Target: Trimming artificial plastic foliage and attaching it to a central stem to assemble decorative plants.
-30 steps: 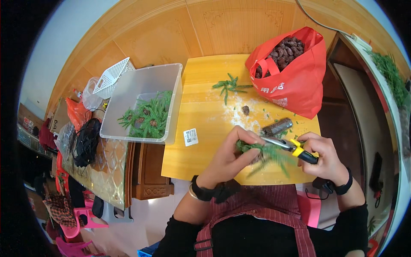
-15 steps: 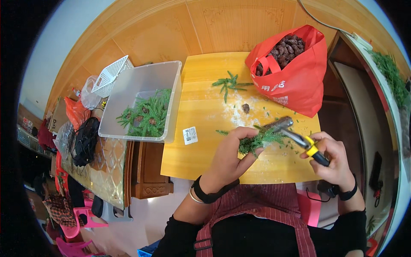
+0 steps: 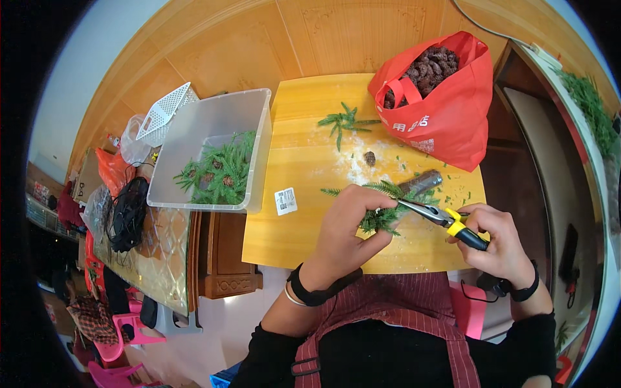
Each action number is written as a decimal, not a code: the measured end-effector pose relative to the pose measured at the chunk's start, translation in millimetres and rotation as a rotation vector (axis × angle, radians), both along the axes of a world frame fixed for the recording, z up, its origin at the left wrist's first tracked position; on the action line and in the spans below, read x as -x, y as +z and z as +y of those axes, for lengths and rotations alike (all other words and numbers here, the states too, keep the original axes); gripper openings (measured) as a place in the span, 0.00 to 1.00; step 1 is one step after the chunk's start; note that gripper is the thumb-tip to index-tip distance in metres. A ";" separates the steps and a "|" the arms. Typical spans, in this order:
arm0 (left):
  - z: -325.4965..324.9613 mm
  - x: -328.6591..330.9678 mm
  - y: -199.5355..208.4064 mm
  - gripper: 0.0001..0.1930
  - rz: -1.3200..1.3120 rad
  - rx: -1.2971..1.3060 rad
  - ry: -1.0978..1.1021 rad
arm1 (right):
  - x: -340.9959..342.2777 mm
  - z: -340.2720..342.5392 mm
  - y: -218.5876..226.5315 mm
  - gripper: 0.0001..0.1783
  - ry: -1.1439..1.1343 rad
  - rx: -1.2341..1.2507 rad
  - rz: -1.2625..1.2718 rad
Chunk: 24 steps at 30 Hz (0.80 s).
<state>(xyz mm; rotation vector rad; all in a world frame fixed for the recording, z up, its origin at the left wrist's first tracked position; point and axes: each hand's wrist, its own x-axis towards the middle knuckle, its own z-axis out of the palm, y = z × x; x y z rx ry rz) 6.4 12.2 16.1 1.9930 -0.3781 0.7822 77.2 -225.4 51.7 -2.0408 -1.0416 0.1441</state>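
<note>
Pinching risk beside the pliers (image 3: 436, 215)

Left hand (image 3: 346, 229): fingers clasping the green sprig (image 3: 376, 223) above the table (image 3: 284, 246). Right hand (image 3: 498, 239): fingers wrapped around the pliers' handles. Tips lie beside the left fingers: a slip could nip skin, a loose hold twist the sprig.

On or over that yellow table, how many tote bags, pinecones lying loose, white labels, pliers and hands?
Red tote bag: 1
Loose pinecone: 1
White label: 1
Needle-nose pliers: 1
Left hand and right hand: 2
Total: 6
</note>
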 end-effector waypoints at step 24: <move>15.7 -3.9 -14.9 0.12 0.163 0.523 -0.388 | -13.9 1.9 14.8 0.10 0.201 0.073 -0.071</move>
